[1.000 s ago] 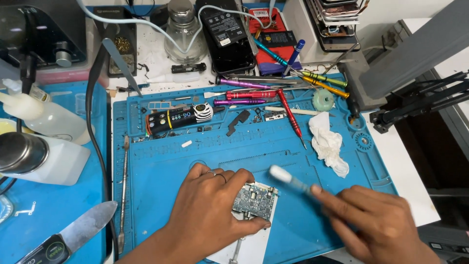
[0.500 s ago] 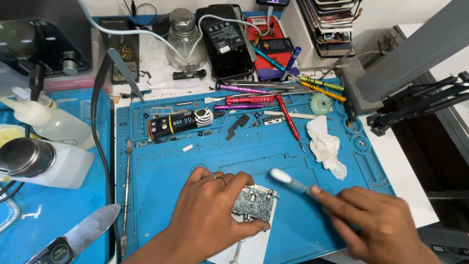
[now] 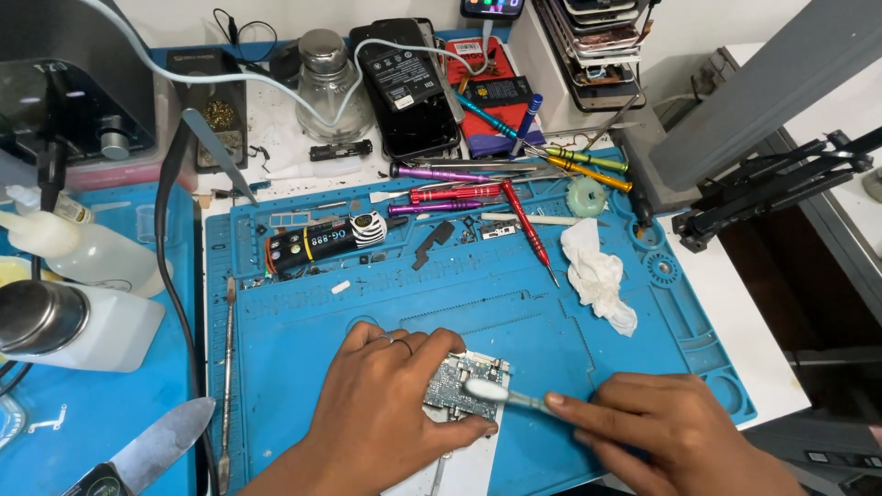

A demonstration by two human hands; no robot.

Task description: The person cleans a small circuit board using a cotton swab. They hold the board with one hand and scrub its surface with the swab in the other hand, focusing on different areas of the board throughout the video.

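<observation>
The left hand point(image 3: 386, 413) lies flat near the front edge of the blue mat point(image 3: 514, 312), fingers curled down over a small circuit board point(image 3: 464, 386) and pinning it in place; much of the board is hidden under the palm and fingertips, and only its right part shows. Beneath it lies a white sheet point(image 3: 459, 464), cut off by the bottom of the frame.

The right hand point(image 3: 671, 436) comes in from the front right corner, fingers pinched narrowly around the handle of a small brush point(image 3: 501, 395). The brush's pale head touches the board's right edge; whether it bears bristles or a pad is hard to make out. The wrist is cut off at the frame's edge.

Along the mat's back edge lie several screwdrivers point(image 3: 459, 193) in purple, red and yellow. A crumpled white cloth point(image 3: 597, 271) sits toward the right edge, and a thin metal pry tool point(image 3: 228, 367) runs along the left edge. A clear bottle point(image 3: 87, 326) with a metal cap stands off the mat to the left.
</observation>
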